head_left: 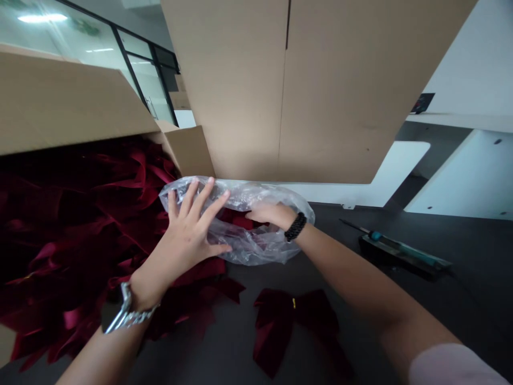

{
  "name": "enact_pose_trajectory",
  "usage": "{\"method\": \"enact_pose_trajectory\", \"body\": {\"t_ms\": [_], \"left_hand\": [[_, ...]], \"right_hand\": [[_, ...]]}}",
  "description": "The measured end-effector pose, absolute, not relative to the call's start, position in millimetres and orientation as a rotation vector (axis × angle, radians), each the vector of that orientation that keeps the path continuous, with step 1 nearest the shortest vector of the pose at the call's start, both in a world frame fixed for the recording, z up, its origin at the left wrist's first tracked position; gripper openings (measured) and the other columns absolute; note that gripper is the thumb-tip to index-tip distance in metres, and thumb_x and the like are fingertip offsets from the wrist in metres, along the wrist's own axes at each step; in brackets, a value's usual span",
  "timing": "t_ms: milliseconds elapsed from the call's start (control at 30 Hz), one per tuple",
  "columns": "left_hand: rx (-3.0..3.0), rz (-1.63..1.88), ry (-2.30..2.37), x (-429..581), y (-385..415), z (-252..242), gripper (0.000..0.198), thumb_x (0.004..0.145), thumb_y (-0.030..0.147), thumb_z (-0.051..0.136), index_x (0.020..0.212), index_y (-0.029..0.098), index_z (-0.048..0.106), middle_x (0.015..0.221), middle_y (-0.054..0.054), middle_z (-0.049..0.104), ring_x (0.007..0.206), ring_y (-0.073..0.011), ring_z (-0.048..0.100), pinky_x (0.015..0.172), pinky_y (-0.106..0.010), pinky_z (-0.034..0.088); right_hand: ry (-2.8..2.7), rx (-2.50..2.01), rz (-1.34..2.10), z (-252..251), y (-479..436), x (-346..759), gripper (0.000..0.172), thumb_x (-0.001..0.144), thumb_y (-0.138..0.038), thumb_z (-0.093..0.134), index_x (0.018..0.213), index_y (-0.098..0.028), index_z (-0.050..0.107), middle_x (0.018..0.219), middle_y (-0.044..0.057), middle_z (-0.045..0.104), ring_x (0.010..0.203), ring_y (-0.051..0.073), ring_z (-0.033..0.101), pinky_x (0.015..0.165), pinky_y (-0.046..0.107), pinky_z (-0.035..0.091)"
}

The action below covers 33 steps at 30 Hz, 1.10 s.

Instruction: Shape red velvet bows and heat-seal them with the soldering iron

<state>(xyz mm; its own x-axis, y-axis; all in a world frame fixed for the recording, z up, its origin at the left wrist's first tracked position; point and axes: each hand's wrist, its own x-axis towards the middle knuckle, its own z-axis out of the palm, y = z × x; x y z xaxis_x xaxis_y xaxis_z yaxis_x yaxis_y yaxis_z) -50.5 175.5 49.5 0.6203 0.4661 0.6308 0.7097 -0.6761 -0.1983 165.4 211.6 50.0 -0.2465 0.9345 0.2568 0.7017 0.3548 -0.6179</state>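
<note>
Polythene bag, clear and crumpled, lies on the dark tabletop, directly in front of the large cardboard carton. It is very light, soft and slippery, so it offers little to grip except its gathered folds. Burgundy ribbon shows through the film, probably bows like those alongside, and should be soft and crushable.

Left hand: open, fingers spread, palm down on the bag's left part, not clenched. A metal-link wristwatch sits on the wrist.

Right hand: fingers curled at the far right of the bag, touching it; whether they pinch the film or reach inside cannot be told. A black beaded bracelet circles the wrist.

Burgundy ribbon bows: large heap to the left, touching the bag and running under the left forearm. Single burgundy bow: nearer, apart from the heap, with a gold-coloured centre tie.

Teal-handled tool: to the right on the tabletop, perhaps a cutter, though the view is poor.

Cardboard flap: overhangs the heap at far left.
</note>
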Motion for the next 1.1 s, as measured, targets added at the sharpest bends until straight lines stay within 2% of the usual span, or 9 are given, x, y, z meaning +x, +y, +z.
{"method": "enact_pose_trajectory", "body": {"t_ms": [167,333,433,500,633,733,800,933,1100], "left_hand": [[-2.589,-0.695,-1.125,-32,213,41,0.118,0.065,0.054,0.078,0.152,0.019,0.008,0.155,-0.027,0.018,0.142,-0.0472,0.012,0.105,-0.074,0.015],[-2.818,-0.439,-1.225,1,228,6,0.118,0.057,0.06,0.078,0.15,0.018,0.02,0.154,-0.029,0.017,0.14,-0.0495,0.019,0.1,-0.073,0.026],[-2.9,-0.219,-1.138,25,224,-24,0.117,0.058,0.053,0.08,0.15,0.017,0.019,0.154,-0.027,0.019,0.137,-0.0466,0.027,0.098,-0.065,0.036],[-2.873,-0.145,-1.026,40,219,-41,0.099,0.068,0.039,0.076,0.149,0.021,0.022,0.154,-0.023,0.023,0.132,-0.0422,0.038,0.093,-0.056,0.045],[-2.754,-0.136,-0.842,57,226,-54,0.044,0.083,0.018,0.059,0.125,0.026,0.055,0.127,-0.012,0.057,0.102,-0.0271,0.06,0.079,-0.036,0.051],[-2.675,-0.219,-0.925,51,255,-42,0.039,0.091,0.01,0.037,0.12,0.026,0.058,0.116,-0.008,0.061,0.094,-0.0188,0.061,0.075,-0.029,0.049],[-2.578,-0.287,-1.08,41,279,-29,0.039,0.093,0.01,0.032,0.12,0.019,0.058,0.115,-0.013,0.06,0.095,-0.0214,0.061,0.076,-0.032,0.049],[-2.453,-0.329,-1.253,29,310,-12,0.031,0.088,0.012,0.038,0.096,0.005,0.067,0.116,-0.027,0.058,0.109,-0.0374,0.056,0.087,-0.053,0.044],[-2.458,-0.31,-1.263,30,302,-19,0.036,0.089,0.011,0.036,0.105,0.011,0.068,0.125,-0.021,0.058,0.118,-0.0356,0.051,0.099,-0.058,0.033]], "right_hand": [[-2.503,-1.242,0.385,116,169,184,0.007,0.075,-0.01,0.062,0.079,-0.015,0.065,0.076,0.002,0.067,0.065,0.015,0.058,0.06,0.027,0.043],[-2.35,-1.287,0.612,149,145,221,0.007,0.076,-0.01,0.056,0.072,-0.014,0.059,0.066,-0.001,0.061,0.054,0.009,0.05,0.049,0.022,0.035],[-2.155,-1.345,0.664,153,138,244,0.008,0.076,-0.016,0.059,0.068,-0.016,0.056,0.06,-0.003,0.055,0.048,0.008,0.044,0.046,0.021,0.033],[-2.035,-1.377,0.646,151,133,255,0.01,0.074,-0.02,0.063,0.067,-0.016,0.056,0.059,-0.003,0.054,0.049,0.008,0.044,0.046,0.021,0.034],[-1.795,-1.387,0.68,128,122,267,0.014,0.073,-0.026,0.067,0.08,-0.015,0.065,0.068,0.0,0.06,0.056,0.011,0.051,0.051,0.023,0.038],[-1.652,-1.321,0.833,94,119,267,0.021,0.072,-0.026,0.068,0.09,-0.015,0.068,0.073,0.001,0.064,0.063,0.014,0.056,0.056,0.024,0.042],[-1.555,-1.284,0.936,65,124,264,0.026,0.07,-0.024,0.07,0.093,-0.015,0.068,0.078,0.003,0.067,0.067,0.016,0.059,0.059,0.025,0.044],[-1.292,-1.32,1.04,6,154,254,0.036,0.072,-0.032,0.068,0.101,-0.011,0.067,0.088,0.009,0.07,0.079,0.022,0.065,0.07,0.031,0.051],[-1.122,-1.57,0.825,-46,211,248,0.064,0.085,-0.033,0.052,0.141,-0.008,0.036,0.133,0.02,0.053,0.119,0.026,0.055,0.092,0.037,0.048]]}}
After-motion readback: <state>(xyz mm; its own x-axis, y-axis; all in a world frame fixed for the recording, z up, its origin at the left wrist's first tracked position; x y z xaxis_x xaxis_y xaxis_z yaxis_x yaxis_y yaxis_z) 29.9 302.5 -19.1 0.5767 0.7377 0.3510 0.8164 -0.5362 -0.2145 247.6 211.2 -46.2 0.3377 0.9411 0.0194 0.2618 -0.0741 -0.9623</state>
